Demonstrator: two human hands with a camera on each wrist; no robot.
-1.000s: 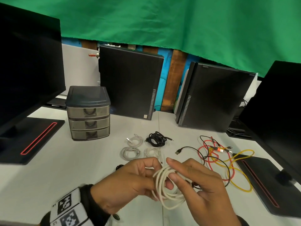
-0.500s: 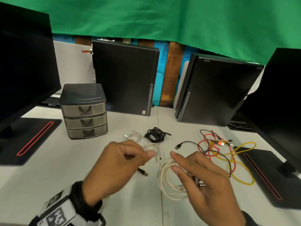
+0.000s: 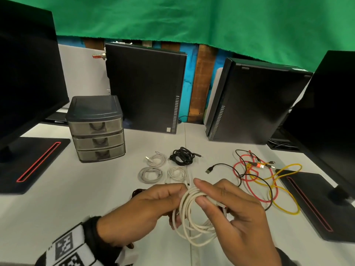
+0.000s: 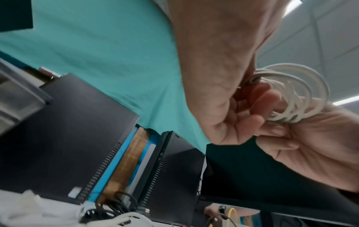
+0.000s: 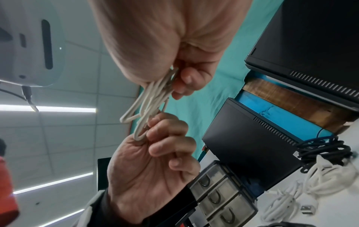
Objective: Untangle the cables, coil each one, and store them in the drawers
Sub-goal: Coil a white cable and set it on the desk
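Observation:
A white cable (image 3: 194,223) hangs in several loops above the table between both hands. My right hand (image 3: 209,196) pinches the top of the coil between thumb and fingers; the wrist views show the same coil (image 4: 291,95) (image 5: 149,101). My left hand (image 3: 172,200) curls its fingers round the coil's left side. Behind lie three small white coils (image 3: 156,160) (image 3: 150,174) (image 3: 177,172) and a black coil (image 3: 182,156). A tangle of red, yellow and black cables (image 3: 265,181) sprawls to the right. The grey three-drawer unit (image 3: 97,129) stands at the left, all drawers closed.
Two black computer towers (image 3: 146,89) (image 3: 255,104) stand at the back. Monitors flank the table, with their black bases (image 3: 28,162) (image 3: 315,206) on its left and right. A dark cable (image 3: 137,191) peeks out behind my left hand.
My left hand has come back from the left to the white coil and taken hold of it. The right hand still holds the coil.

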